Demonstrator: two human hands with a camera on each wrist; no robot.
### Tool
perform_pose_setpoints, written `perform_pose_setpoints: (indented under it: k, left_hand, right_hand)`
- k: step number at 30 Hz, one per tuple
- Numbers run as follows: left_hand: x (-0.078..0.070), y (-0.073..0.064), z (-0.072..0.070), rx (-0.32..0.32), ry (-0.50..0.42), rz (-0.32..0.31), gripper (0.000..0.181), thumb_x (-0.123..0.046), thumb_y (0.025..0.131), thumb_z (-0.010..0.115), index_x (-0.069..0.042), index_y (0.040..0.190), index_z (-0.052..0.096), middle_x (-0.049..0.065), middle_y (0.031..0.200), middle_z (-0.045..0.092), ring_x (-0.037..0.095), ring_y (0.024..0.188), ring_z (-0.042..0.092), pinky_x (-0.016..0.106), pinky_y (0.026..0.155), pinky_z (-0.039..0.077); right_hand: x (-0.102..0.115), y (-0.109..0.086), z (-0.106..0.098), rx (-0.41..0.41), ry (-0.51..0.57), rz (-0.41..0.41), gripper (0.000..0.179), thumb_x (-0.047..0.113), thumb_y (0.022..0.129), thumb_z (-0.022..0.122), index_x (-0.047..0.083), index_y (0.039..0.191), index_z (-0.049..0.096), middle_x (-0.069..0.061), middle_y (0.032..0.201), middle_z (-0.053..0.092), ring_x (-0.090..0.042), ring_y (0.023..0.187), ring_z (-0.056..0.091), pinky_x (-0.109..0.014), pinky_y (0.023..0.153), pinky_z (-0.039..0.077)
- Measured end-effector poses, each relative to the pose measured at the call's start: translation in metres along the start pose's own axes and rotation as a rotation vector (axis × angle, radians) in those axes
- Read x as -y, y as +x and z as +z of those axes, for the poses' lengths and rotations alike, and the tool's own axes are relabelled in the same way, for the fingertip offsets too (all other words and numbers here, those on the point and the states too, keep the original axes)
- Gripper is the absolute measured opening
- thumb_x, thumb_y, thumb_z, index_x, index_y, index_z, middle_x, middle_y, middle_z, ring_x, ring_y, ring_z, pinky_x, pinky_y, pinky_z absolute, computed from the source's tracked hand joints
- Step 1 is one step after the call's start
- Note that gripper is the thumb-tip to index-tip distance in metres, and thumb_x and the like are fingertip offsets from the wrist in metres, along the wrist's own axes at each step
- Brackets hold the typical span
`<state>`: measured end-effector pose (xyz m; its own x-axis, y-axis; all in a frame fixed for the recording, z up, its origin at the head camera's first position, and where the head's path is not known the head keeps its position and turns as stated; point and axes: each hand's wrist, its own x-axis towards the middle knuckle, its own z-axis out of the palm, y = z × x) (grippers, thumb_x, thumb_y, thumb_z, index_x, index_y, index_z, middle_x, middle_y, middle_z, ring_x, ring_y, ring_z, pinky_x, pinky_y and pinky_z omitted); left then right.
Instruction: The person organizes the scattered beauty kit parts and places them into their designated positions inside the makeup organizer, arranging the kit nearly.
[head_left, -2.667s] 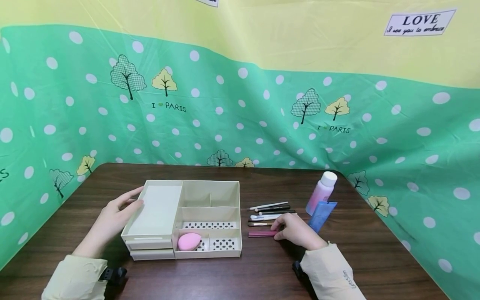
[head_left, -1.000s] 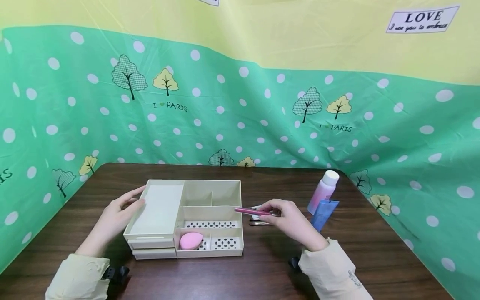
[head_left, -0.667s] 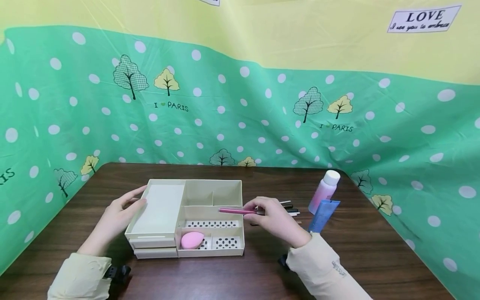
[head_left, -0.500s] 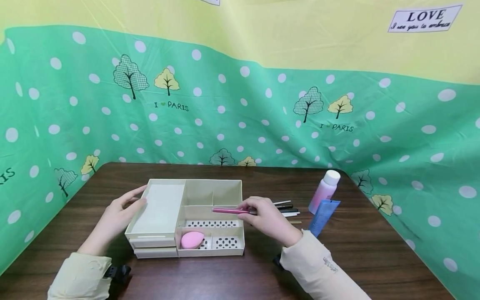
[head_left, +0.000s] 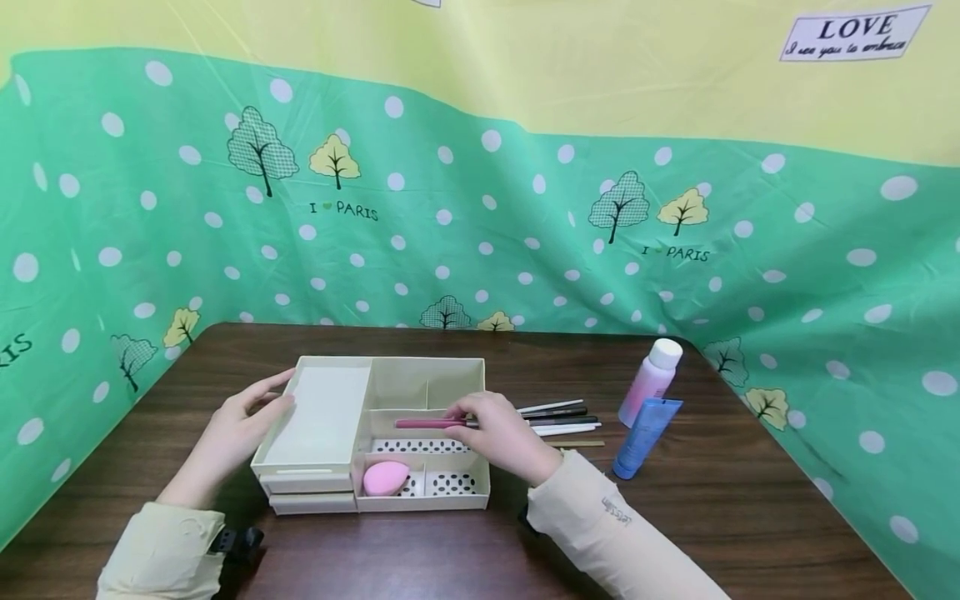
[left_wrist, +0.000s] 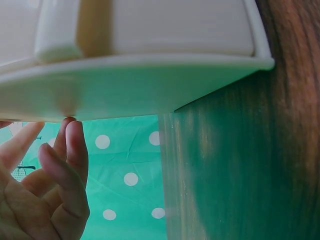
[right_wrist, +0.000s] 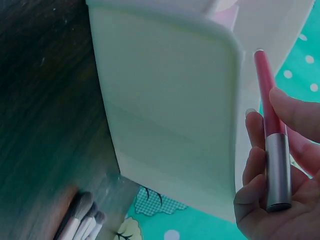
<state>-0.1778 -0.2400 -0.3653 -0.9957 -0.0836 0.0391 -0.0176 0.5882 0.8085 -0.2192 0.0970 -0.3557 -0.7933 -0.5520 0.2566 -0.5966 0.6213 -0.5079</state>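
My right hand [head_left: 495,429] grips a slim pink-and-silver cosmetic pen [head_left: 420,423] above the middle compartment of the cream organizer box [head_left: 318,417]. In the right wrist view the pen [right_wrist: 277,165] lies across the curled fingers with the thumb on its pink part, beside the box's outer wall [right_wrist: 165,95]. My left hand [head_left: 236,437] touches the box's left side. The left wrist view shows its fingertips [left_wrist: 75,130] against the wall, with nothing gripped. A pink makeup sponge [head_left: 386,478] sits in the box's front compartment.
Several makeup brushes [head_left: 566,419] lie on the brown table [head_left: 420,558] right of the box, partly behind my right hand. Further right are a pink bottle with a white cap [head_left: 651,382] and a blue tube [head_left: 647,437]. A patterned curtain [head_left: 517,217] hangs behind.
My right hand has picked the pink-and-silver pen up from the table and carried it left over the box. The left hand stays at the box's side.
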Motion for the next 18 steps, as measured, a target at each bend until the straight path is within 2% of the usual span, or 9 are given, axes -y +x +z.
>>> perform_pose_setpoints:
  k: [4,9,12,18]
  left_hand:
    - [0.000,-0.001,0.000,0.001,-0.002,-0.001,0.057,-0.038,0.103,0.049,-0.012,0.153,0.039,0.029,0.131,0.056,0.040,0.118,0.054,0.050,0.091,0.045]
    - [0.000,-0.001,0.000,-0.009,0.008,0.012,0.056,-0.037,0.103,0.050,-0.012,0.152,0.040,0.028,0.129,0.058,0.038,0.115,0.056,0.040,0.085,0.047]
    - [0.001,0.000,0.000,-0.014,0.013,0.021,0.056,-0.037,0.103,0.051,-0.012,0.152,0.041,0.028,0.128,0.059,0.037,0.114,0.057,0.036,0.083,0.046]
    - [0.001,0.000,-0.001,-0.020,0.026,0.037,0.056,-0.037,0.102,0.051,-0.012,0.151,0.042,0.028,0.128,0.060,0.037,0.115,0.057,0.038,0.084,0.046]
  right_hand:
    - [0.003,0.003,0.006,0.014,-0.059,-0.010,0.012,0.016,0.089,0.073,0.008,0.098,0.076,-0.001,0.090,0.072,-0.017,0.089,0.060,-0.037,0.084,0.047]
    - [0.005,0.007,0.015,0.010,-0.148,-0.059,0.011,0.017,0.090,0.073,0.009,0.097,0.076,-0.001,0.090,0.072,-0.018,0.086,0.059,-0.034,0.080,0.047]
    - [0.006,0.008,0.021,0.006,-0.156,-0.071,0.011,0.016,0.089,0.073,0.008,0.097,0.075,-0.002,0.090,0.073,-0.019,0.088,0.060,-0.035,0.081,0.047]
    - [0.007,0.009,0.029,0.014,-0.160,-0.082,0.012,0.014,0.089,0.073,0.007,0.098,0.075,-0.003,0.090,0.073,-0.020,0.090,0.061,-0.035,0.084,0.048]
